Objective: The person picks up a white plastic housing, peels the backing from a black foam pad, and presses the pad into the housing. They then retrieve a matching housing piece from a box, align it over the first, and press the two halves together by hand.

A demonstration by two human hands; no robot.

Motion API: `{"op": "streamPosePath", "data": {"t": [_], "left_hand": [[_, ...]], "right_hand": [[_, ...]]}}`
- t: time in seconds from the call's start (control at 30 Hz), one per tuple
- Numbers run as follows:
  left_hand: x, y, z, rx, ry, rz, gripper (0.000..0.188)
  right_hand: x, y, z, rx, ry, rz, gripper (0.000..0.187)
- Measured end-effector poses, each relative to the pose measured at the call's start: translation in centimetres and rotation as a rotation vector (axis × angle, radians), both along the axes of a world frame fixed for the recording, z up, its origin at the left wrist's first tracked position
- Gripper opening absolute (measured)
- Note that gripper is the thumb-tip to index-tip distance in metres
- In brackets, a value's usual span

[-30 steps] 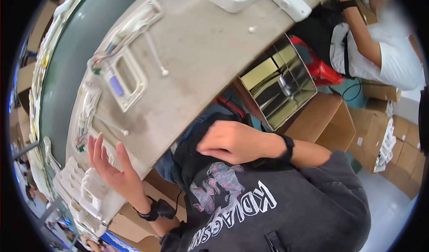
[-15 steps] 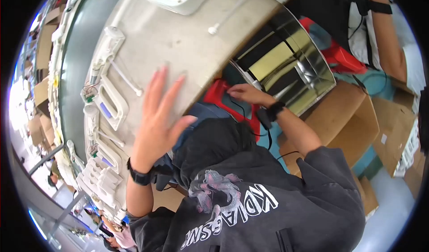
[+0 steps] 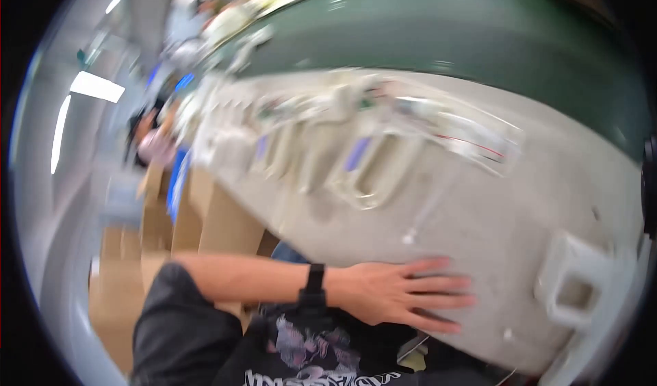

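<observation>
The picture is blurred by motion. My left hand [image 3: 400, 293], with a black watch on its wrist, lies flat on the near edge of the grey table [image 3: 493, 249], fingers stretched out and holding nothing. To the right of its fingertips sits a white rectangular plastic frame [image 3: 568, 291]. A thin white stick [image 3: 426, 215] lies just above the hand. Farther back a larger white frame [image 3: 373, 174] and clear bags of small parts [image 3: 465, 129] rest on the table. My right hand is out of view.
A green conveyor belt [image 3: 479, 37] runs behind the table. Brown cardboard boxes [image 3: 205, 215] stand on the floor at the left below the table edge. More white parts [image 3: 226, 139] crowd the table's far left end. A person [image 3: 147, 136] is blurred at far left.
The view has swung hard to the left. My left hand has come down from mid-air and now lies flat on the table edge. My right hand has left the picture.
</observation>
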State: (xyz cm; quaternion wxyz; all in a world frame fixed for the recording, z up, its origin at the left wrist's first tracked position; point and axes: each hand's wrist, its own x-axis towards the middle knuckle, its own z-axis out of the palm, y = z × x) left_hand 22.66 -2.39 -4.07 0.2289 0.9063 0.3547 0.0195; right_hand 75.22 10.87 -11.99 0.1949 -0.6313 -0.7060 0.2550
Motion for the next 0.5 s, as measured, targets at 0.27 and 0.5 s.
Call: {"op": "streamPosePath", "data": {"t": [0.27,0.5], "left_hand": [[1.0,0.0,0.0,0.072,-0.237,-0.05,0.054],[1.6,0.3,0.5,0.126,-0.129,-0.059,0.048]], "right_hand": [[-14.6,7.5,-33.3,-0.209,-0.236,0.359,0.029],[-20.2,2.5,-39.7,-0.319,-0.236,0.426,0.028]]}}
